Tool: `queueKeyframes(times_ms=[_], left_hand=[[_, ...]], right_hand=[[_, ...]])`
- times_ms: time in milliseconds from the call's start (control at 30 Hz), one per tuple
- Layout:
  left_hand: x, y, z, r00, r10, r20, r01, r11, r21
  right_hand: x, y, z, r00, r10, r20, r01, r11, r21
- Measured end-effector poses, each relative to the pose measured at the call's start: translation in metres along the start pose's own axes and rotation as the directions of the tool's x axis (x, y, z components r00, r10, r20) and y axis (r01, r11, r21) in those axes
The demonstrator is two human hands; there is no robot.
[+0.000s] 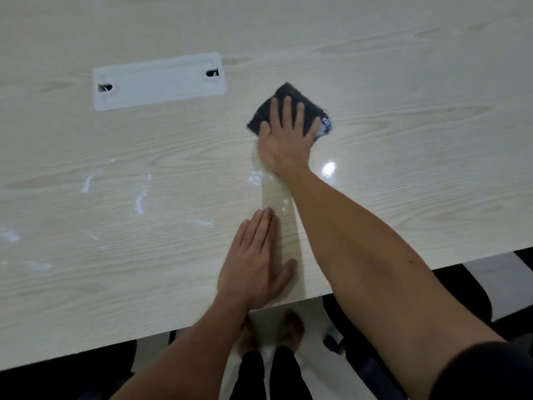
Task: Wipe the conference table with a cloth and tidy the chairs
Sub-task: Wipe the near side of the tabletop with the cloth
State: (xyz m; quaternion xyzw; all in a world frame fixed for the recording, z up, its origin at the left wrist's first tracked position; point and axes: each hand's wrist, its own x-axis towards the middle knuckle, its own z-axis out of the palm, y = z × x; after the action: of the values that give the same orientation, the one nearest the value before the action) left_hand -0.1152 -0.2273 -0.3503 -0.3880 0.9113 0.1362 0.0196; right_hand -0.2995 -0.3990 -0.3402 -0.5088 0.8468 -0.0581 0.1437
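Left hand [255, 267] flat on table [403, 82]; right fingers [291, 111] splayed on cloth [288, 95].

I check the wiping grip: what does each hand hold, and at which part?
The right hand presses flat on the dark cloth, covering its near part. The left hand holds nothing.

A pale wood-grain bench [375, 67] fills nearly the whole view, its near edge running at a slant across the bottom. A white rectangular cable plate [159, 80] with a cut-out at each end sits flush in its top at upper left. A dark cloth [288, 93] lies flat on the surface right of the plate, under the right hand [284, 141]. The left hand [255, 267] rests palm-down near the edge. White smears [140, 203] dot the left half.
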Motion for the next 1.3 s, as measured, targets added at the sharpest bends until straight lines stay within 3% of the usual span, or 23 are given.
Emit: queueKeyframes(times_ms=[67,133,200,233,300,400,467,533,600,667,733,867,933,967,1033,1133,1233,1300], left_hand=[[0.001,0.000,-0.001,1.000,-0.011,0.019,0.011,1.000,-0.002],[0.001,0.001,-0.001,0.999,-0.020,0.031,0.020,1.000,0.020],[-0.001,0.002,-0.001,1.000,-0.022,0.003,0.022,1.000,0.023],[-0.002,0.001,0.000,1.000,-0.021,-0.008,0.022,1.000,0.019],[-0.003,0.002,0.001,0.999,-0.022,-0.028,0.022,1.000,0.009],[-0.003,0.003,0.003,0.997,-0.015,-0.069,0.015,1.000,-0.008],[-0.003,0.003,0.004,0.997,-0.022,-0.079,0.021,1.000,-0.021],[-0.002,0.003,0.004,0.996,-0.028,-0.090,0.025,0.999,-0.026],[-0.001,0.003,0.004,0.995,-0.031,-0.091,0.029,0.999,-0.027],[-0.001,0.002,0.004,0.996,-0.038,-0.076,0.037,0.999,-0.021],[0.000,0.001,0.004,0.998,-0.045,-0.051,0.044,0.999,-0.004],[0.000,0.003,0.002,0.997,-0.052,-0.062,0.052,0.999,-0.004],[0.000,0.004,0.001,0.996,-0.052,-0.074,0.052,0.999,-0.012],[0.000,0.004,0.001,0.995,-0.053,-0.079,0.052,0.999,-0.017],[0.000,0.004,0.002,0.995,-0.056,-0.087,0.054,0.998,-0.030],[0.001,0.003,0.003,0.993,-0.061,-0.103,0.056,0.997,-0.052],[0.001,0.003,0.005,0.991,-0.062,-0.114,0.057,0.997,-0.051],[0.000,0.003,0.005,0.991,-0.061,-0.118,0.055,0.997,-0.049]], right_hand=[[-0.013,-0.015,0.007,0.958,-0.282,0.051,0.285,0.957,-0.064],[-0.025,-0.002,0.006,0.831,-0.538,0.143,0.551,0.831,-0.081],[-0.027,0.026,-0.004,0.707,-0.673,0.218,0.695,0.718,-0.036],[-0.025,0.043,-0.009,0.697,-0.682,0.221,0.704,0.709,-0.032],[-0.014,0.081,-0.019,0.798,-0.580,0.164,0.596,0.799,-0.075],[0.009,0.132,-0.037,0.982,-0.184,0.030,0.186,0.978,-0.096],[0.028,0.137,-0.045,0.996,0.087,0.010,-0.086,0.996,-0.036],[0.049,0.118,-0.049,0.972,0.233,0.018,-0.233,0.972,0.010],[0.065,0.088,-0.045,0.978,0.206,0.032,-0.207,0.978,0.009],[0.069,0.054,-0.035,0.998,0.010,0.058,-0.009,1.000,-0.022],[0.056,0.019,-0.023,0.967,-0.230,0.106,0.237,0.970,-0.055],[0.002,0.007,-0.009,0.749,-0.631,0.200,0.653,0.754,-0.067],[-0.007,0.037,-0.013,0.680,-0.700,0.219,0.724,0.689,-0.047],[-0.006,0.055,-0.018,0.707,-0.677,0.205,0.698,0.714,-0.051],[0.007,0.092,-0.030,0.836,-0.528,0.151,0.543,0.836,-0.080],[0.045,0.116,-0.048,0.985,-0.158,0.074,0.164,0.983,-0.081],[0.070,0.083,-0.049,0.997,0.032,0.076,-0.031,0.999,-0.025],[0.071,0.052,-0.041,0.995,-0.034,0.089,0.037,0.999,-0.030]])
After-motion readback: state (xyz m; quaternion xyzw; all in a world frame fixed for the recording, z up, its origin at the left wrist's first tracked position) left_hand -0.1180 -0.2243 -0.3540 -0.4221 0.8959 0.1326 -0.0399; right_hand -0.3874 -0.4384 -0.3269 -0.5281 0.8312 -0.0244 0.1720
